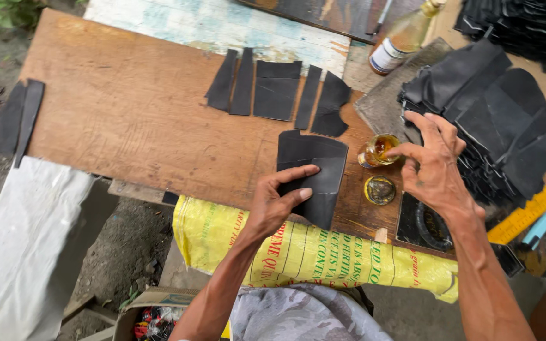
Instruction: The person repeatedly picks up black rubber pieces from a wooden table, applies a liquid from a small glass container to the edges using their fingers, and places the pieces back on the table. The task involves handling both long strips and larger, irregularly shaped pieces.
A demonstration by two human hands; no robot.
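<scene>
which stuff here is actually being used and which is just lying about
In use: left hand pressing black leather piece; right hand fingers at small open jar; jar lid.

Lying about: cut black pieces, glass bottle, black leather pile, yellow ruler, yellow sack.

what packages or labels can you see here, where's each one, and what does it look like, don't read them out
Yellow sack: draped over the bench's near edge, red and green print.
Bottle: top, right of centre, clear glass, amber liquid, white label with a dark band.
Cardboard box: on the ground at the bottom, brown, open, colourful contents.
</scene>
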